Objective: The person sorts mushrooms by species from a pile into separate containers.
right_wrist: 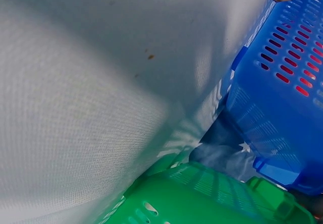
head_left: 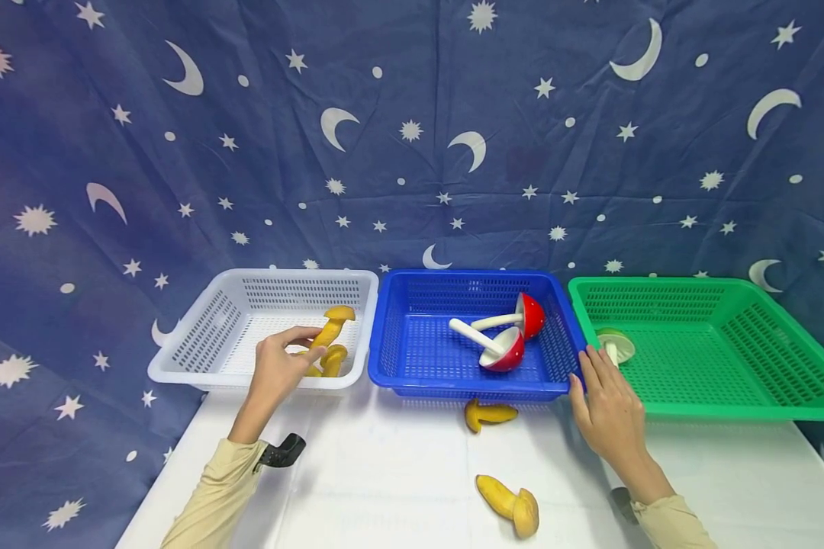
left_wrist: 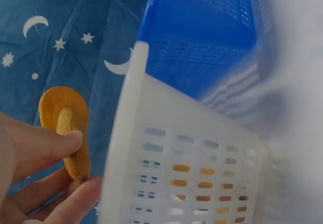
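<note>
Over the right part of the white basket (head_left: 178, 377), my left hand (head_left: 279, 370) pinches a yellow toy mushroom (head_left: 329, 328) by its stem, cap upward. In the left wrist view, thumb and fingers grip that mushroom's stem beside the basket wall. More yellow mushrooms (head_left: 334, 361) lie in the basket below. My right hand (head_left: 611, 415) rests at the near corner where the blue basket (head_left: 467, 393) and green basket (head_left: 735, 412) meet, fingers extended over the rims. Just past its fingertips, a green-capped mushroom (head_left: 616, 345) with a white stem lies in the green basket.
Two red-capped mushrooms with white stems, one farther back (head_left: 534, 315) and one nearer (head_left: 511, 357), lie in the blue basket. On the white table (head_left: 371, 488), one yellow mushroom (head_left: 490, 414) lies before the blue basket and another (head_left: 510, 505) nearer me. A starry blue cloth (head_left: 398, 191) hangs behind.
</note>
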Available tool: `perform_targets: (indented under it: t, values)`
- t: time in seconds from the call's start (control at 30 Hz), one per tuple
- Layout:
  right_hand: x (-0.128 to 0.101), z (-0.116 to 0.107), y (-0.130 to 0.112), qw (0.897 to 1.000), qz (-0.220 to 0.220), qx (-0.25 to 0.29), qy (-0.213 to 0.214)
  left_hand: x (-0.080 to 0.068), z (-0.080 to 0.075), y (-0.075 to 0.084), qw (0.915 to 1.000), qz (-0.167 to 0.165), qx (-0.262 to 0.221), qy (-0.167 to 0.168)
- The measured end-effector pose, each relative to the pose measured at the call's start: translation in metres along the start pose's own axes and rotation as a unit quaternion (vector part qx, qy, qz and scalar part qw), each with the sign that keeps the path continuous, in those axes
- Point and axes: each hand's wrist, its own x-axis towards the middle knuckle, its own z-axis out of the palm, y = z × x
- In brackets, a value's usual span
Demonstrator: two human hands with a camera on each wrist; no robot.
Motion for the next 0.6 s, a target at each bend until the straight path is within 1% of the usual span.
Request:
perform_targets:
  t: [0.17,0.33,0.47,0.6]
  values:
    - [-0.001,0.000,0.000,1.000,0.001,-0.001,0.000,0.008,0.003,-0.007,0.9996,-0.008,0.026,0.008]
    - [0.001,-0.001,-0.001,1.000,-0.001,0.001,0.001,0.014,0.005,-0.015,0.9984,-0.035,0.042,0.009]
    - [0.003,-0.001,-0.002,1.000,-0.003,0.003,0.000,0.017,0.007,-0.021,0.9967,-0.061,0.053,0.003]
    - [0.003,-0.002,-0.001,1.000,-0.001,0.001,-0.001,0.020,0.009,-0.026,0.9949,-0.072,0.070,-0.005]
